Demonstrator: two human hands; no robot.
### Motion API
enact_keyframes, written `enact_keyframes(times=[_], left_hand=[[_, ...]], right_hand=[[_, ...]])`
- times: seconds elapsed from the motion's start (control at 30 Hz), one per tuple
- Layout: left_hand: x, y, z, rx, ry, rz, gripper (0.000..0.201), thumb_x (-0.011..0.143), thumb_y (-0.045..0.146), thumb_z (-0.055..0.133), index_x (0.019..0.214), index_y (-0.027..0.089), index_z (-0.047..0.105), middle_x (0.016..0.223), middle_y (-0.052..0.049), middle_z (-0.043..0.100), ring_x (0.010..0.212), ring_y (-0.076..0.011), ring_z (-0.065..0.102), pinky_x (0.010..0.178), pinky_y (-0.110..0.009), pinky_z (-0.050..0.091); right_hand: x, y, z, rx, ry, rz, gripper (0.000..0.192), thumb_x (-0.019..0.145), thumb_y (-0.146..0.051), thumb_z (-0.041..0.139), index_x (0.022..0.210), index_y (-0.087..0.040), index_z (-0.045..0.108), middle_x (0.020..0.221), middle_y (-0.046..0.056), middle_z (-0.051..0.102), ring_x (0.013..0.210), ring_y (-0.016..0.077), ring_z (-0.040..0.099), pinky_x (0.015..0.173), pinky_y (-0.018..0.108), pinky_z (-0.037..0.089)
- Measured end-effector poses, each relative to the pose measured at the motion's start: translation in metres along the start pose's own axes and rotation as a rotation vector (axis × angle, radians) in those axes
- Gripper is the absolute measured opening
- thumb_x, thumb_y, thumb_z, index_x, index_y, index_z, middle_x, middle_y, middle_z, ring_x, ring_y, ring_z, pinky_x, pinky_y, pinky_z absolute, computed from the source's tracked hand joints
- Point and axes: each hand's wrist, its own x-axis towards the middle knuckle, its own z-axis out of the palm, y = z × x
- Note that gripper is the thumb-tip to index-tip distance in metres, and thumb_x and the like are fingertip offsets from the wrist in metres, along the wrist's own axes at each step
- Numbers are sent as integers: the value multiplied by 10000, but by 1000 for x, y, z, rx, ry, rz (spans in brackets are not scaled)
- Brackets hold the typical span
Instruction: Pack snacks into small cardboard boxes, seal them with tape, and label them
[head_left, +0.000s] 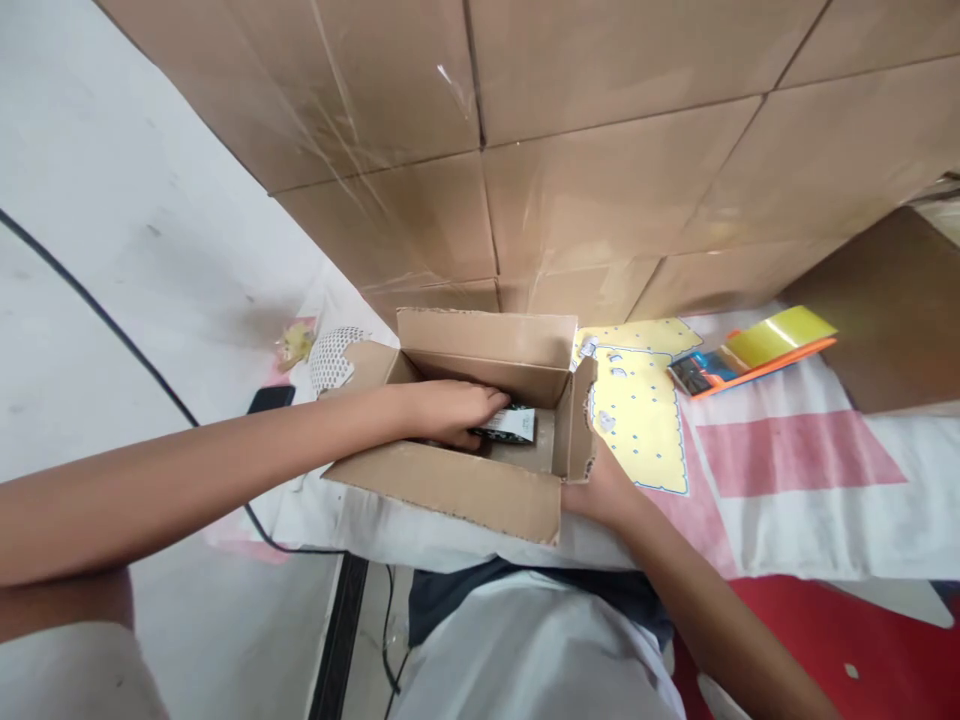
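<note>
Inside box (480, 490), left hand (450, 410) grips packet (510, 425).

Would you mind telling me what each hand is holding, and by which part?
The left hand grips a small dark-and-white packet by its left end inside the cardboard box. The right hand steadies the box at its right flap.

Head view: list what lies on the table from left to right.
Black phone → white mesh piece → left hand in the open box → yellow sheet → tape dispenser.
</note>
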Motion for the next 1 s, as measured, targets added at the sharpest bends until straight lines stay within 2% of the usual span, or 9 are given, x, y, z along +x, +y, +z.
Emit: enact_keyframes(times=[0.2, 0.33, 0.43, 0.53, 0.57, 0.7, 0.77, 0.9, 1.0], left_hand=[[4, -8, 14, 32, -2, 6, 461, 822, 174, 672, 1272, 110, 589, 1198, -166, 713, 991, -289, 718, 733, -326, 522], [-14, 0, -12, -58, -40, -112, 603, 829, 301, 722, 1392, 147, 569, 1249, -157, 721, 1033, -302, 724, 783, -341, 540], [-54, 8, -33, -160, 50, -304, 635, 902, 482, 646, 1479, 247, 528, 1283, -91, 729, 1082, -288, 719, 820, -359, 556], [-97, 9, -30, -196, 289, -394, 524, 947, 523, 571, 1420, 298, 591, 1276, -30, 743, 1065, -261, 727, 844, -396, 577], [-108, 9, -21, -174, 472, -390, 453, 935, 508, 586, 1334, 305, 654, 1218, -16, 764, 1031, -263, 736, 851, -424, 583], [-114, 9, 40, -65, 1618, -489, 340, 934, 377, 511, 1243, 361, 653, 1201, -1, 730, 1132, -321, 699, 930, -592, 549], [-96, 14, 73, -245, 1901, -519, 409, 970, 384, 392, 1331, 410, 581, 1273, -19, 696, 1185, -330, 680, 926, -625, 553], [-57, 22, 118, -526, 1909, -380, 732, 958, 736, 132, 1422, 352, 550, 1358, -96, 670, 1302, -348, 625, 1079, -614, 511], [-51, 24, 127, -576, 1748, -268, 752, 918, 805, 338, 1454, 314, 526, 1266, -118, 725, 1274, -346, 647, 1105, -574, 496]], right_hand=[[0, -10, -4, 1, -6, 45, 1401, 674, -636, 878, 1678, -202, 2, 1605, 257, 367, 1369, 480, 509, 1092, 659, 494], [-1, -9, -3, -8, -12, -2, 1399, 725, -610, 858, 1673, -212, -91, 1621, 259, 334, 1425, 470, 457, 1109, 643, 489], [-4, -4, -3, -13, 5, -82, 1366, 785, -578, 825, 1657, -251, -174, 1676, 222, 237, 1534, 434, 316, 1199, 626, 401], [-7, -2, -8, -1, -3, -120, 1377, 776, -543, 841, 1650, -285, -191, 1733, 163, 85, 1600, 405, 147, 1274, 619, 269], [-6, -3, -11, 15, -15, -119, 1389, 768, -529, 849, 1647, -291, -200, 1743, 145, 39, 1609, 396, 105, 1284, 615, 239], [5, -17, -25, 94, -54, -98, 1427, 763, -531, 854, 1621, -322, -267, 1752, 87, -21, 1618, 358, 35, 1296, 607, 182], [13, -24, -30, 105, -56, -83, 1468, 732, -599, 864, 1614, -337, -280, 1752, 75, -6, 1618, 357, 43, 1296, 614, 172], [20, -29, -33, 99, -57, -61, 1510, 666, -753, 836, 1625, -338, -254, 1754, 56, 2, 1615, 374, 38, 1303, 614, 165], [18, -28, -35, 165, -54, -88, 1381, 709, -911, 645, 1657, -323, -169, 1757, 29, 16, 1614, 374, -12, 1306, 608, 181]])
